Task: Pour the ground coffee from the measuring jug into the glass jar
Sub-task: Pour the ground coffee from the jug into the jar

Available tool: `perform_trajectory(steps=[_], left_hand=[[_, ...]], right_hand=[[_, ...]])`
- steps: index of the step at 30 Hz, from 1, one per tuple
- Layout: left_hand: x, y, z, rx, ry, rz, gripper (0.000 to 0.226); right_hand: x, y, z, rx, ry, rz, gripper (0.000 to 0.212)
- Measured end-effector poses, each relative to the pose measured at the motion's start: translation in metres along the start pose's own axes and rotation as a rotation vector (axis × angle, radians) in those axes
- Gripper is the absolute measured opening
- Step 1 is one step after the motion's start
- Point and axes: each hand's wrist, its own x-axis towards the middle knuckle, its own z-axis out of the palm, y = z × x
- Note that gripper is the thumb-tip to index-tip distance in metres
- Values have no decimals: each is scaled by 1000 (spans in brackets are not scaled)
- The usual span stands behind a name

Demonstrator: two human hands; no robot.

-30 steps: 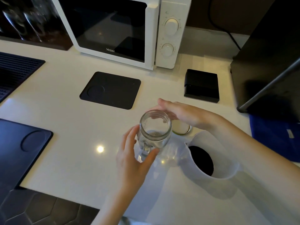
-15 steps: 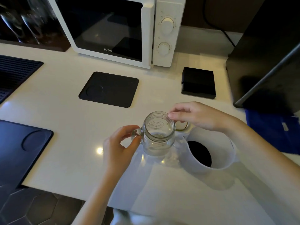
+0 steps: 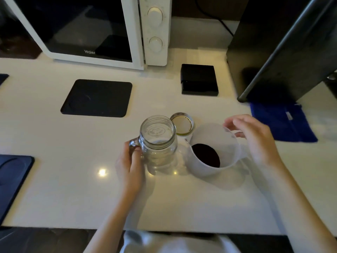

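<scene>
Head view, the only one: nothing poured yet. Clear glass jar point(image 3: 158, 141) with a side handle and threaded neck standing upright on the white desk point(image 3: 54, 179), mouth uncovered, inside empty as far as visible. Round metal lid point(image 3: 182, 124) off already, lying flat just behind and to the right of the jar, touching or nearly touching its shoulder; cannot tell which. White translucent plastic measuring jug point(image 3: 213, 161) standing just right of the jar, upright, not lifted, with the dark ground coffee point(image 3: 207, 155) sitting as a low layer at its bottom, spout side apparently turned towards the jar. Left hand point(image 3: 130, 161) wrapped around the jar's handle on the jar's left side, fingers narrow and closed on it, steadying. Right hand point(image 3: 255, 139) hovering wide at the jug's far right edge, fingers spread and curled near the rim and handle, contact unclear, no firm grip showing. Judged from this: preparation finished (jar opened and placed, jug beside it), whole transfer outstanding. Left to do: grasping the jug handle, lifting, tipping the spout over the jar mouth, emptying the grounds. Farther behind the jar, a white microwave point(image 3: 91, 28), a black square mat point(image 3: 98, 98) and a small black box point(image 3: 199, 79), all well apart from the work.
</scene>
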Motion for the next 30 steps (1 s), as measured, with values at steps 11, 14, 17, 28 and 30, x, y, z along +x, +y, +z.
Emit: perform_trajectory(steps=[11, 14, 17, 28, 30], left_hand=[[2, -3, 0, -10, -11, -35, 18], [2, -6, -1, -18, -18, -32, 19], [3, -6, -1, -23, -24, -37, 18], [10, 7, -10, -213, -20, 76, 32], [15, 14, -11, -206, -40, 110, 30]], right_hand=[[-38, 29, 23, 231, 295, 164, 44], [-39, 29, 27, 282, 341, 190, 44], [-39, 29, 33, 433, 397, 215, 45], [-19, 15, 40, 554, 425, 237, 46], [-15, 14, 39, 567, 410, 234, 39]])
